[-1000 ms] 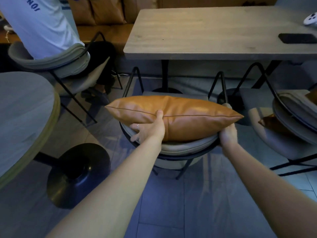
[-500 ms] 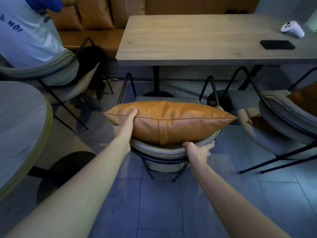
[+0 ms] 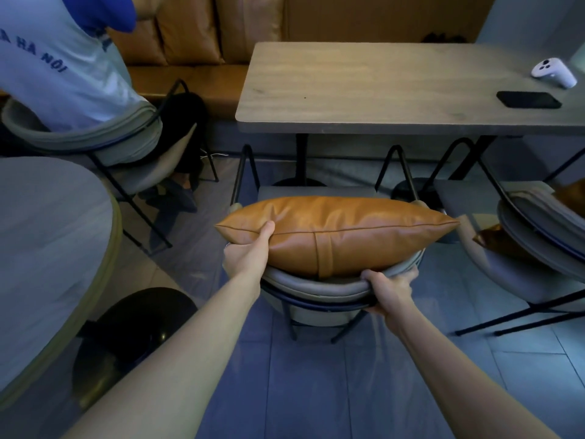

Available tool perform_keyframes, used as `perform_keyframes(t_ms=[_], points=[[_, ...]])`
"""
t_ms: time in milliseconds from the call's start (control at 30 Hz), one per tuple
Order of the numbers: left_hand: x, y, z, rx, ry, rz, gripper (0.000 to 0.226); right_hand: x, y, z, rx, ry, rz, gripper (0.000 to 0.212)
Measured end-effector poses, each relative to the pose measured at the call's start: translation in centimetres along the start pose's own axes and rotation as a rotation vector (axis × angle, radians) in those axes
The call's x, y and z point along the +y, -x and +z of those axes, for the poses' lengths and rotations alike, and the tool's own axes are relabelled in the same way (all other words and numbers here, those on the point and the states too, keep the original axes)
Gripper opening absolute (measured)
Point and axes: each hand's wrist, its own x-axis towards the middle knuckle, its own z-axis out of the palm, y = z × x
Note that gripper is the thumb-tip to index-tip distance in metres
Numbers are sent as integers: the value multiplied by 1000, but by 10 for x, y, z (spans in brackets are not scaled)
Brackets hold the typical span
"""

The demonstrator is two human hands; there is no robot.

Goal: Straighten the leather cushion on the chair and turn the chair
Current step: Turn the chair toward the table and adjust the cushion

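A tan leather cushion (image 3: 342, 232) stands on edge against the curved grey backrest of the chair (image 3: 316, 288) right in front of me. The chair has black metal legs and faces the wooden table. My left hand (image 3: 250, 253) pinches the cushion's left end, thumb on top of the seam. My right hand (image 3: 391, 288) wraps over the top rim of the backrest, right of centre, just under the cushion.
A wooden table (image 3: 380, 87) beyond the chair carries a black phone (image 3: 528, 99) and a white controller (image 3: 554, 72). A second chair (image 3: 535, 248) stands at the right. On the left are a round table (image 3: 47, 248) with a black base and a seated person (image 3: 60, 64).
My right hand moved from the cushion's right end to the backrest rim. My left hand shifted from the cushion's front face to its left end. The view came closer.
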Motion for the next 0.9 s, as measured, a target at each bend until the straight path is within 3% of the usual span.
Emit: perform_keyframes(t_ms=[167,367,500,767,900], points=[[11,-12,-4,31,-72,28,76,4,-4,13,29,-1,4,123],[15,-28,-1,58,-116,51,83,-2,-8,20,31,12,-17,126],[19,-33,-1,9,-118,45,89,-10,-14,21,9,-15,-8,119],[18,-50,-18,2,-110,47,75,-5,6,39,-1,-50,-32,94],[23,-50,-14,-58,-139,61,80,-12,7,39,12,-85,-16,100]])
